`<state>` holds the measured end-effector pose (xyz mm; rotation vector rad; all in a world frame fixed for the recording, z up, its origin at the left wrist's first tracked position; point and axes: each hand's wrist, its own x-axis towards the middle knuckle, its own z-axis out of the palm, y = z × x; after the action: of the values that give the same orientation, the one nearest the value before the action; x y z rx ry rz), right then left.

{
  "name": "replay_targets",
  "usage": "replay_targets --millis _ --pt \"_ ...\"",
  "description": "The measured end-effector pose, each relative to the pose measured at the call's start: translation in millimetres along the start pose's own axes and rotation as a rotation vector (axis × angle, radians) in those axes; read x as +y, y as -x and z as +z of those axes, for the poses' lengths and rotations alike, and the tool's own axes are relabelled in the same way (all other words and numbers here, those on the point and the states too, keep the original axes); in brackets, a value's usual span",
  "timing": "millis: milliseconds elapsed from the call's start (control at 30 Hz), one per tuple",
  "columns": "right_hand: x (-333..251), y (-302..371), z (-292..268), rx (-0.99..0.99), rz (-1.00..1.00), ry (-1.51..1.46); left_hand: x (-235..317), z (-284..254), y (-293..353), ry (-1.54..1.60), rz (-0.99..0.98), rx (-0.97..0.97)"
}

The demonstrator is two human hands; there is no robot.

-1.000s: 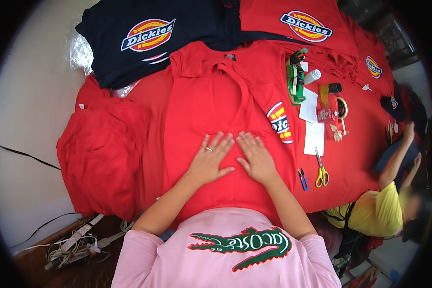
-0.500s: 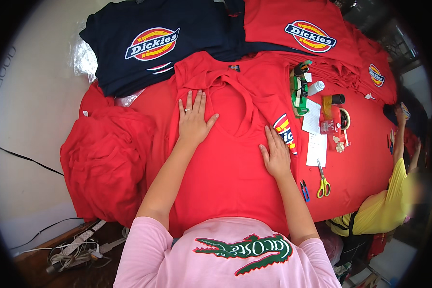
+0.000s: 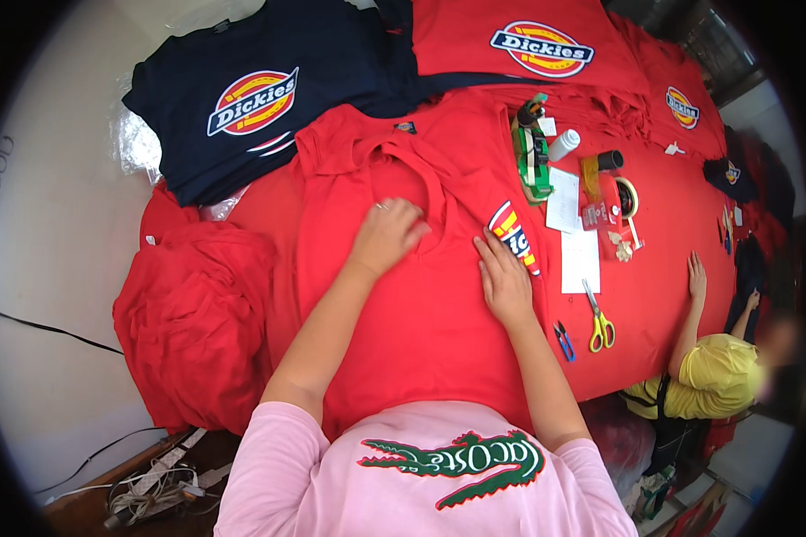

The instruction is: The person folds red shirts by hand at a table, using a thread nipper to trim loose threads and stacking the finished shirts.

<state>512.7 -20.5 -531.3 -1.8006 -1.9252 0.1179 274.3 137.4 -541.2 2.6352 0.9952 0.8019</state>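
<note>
A red T-shirt [image 3: 421, 331] lies spread in front of me, its neck opening at the far end and part of a printed logo at its right side. My left hand [image 3: 388, 235] is over the left edge of the neck opening. Its fingers look bent and are blurred, so whether they grip cloth does not show. Flat on the shirt beside the logo rests my right hand [image 3: 505, 279], its fingers stretched out and holding nothing.
A navy shirt pile [image 3: 269, 54] and a red shirt pile [image 3: 546, 80] lie beyond; crumpled red cloth [image 3: 197, 322] is at left. Yellow-handled scissors [image 3: 600, 327], blue thread snips [image 3: 564, 342], papers [image 3: 580, 259] and a green tape dispenser [image 3: 533, 166] lie right. A yellow-sleeved co-worker [image 3: 716, 376] stands farther right.
My left hand has moved right, from flat on the shirt to the neck opening, and its fingers have bent. The right hand stays flat by the logo. The co-worker's arms have lowered.
</note>
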Motion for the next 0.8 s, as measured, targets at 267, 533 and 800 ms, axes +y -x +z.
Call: replay_targets --millis 267,533,800 --pt "11.6 61.5 -30.4 0.095 0.112 0.150 -52.8 -33.2 31.2 -0.081 -0.108 0.059" --pt "-3.4 188.7 -67.8 0.077 0.607 -0.035 34.8 -41.3 68.6 0.061 -0.176 -0.043" --pt "-16.7 241.2 -68.5 0.174 0.562 -0.071 56.2 -40.4 64.3 0.153 -0.313 -0.115"
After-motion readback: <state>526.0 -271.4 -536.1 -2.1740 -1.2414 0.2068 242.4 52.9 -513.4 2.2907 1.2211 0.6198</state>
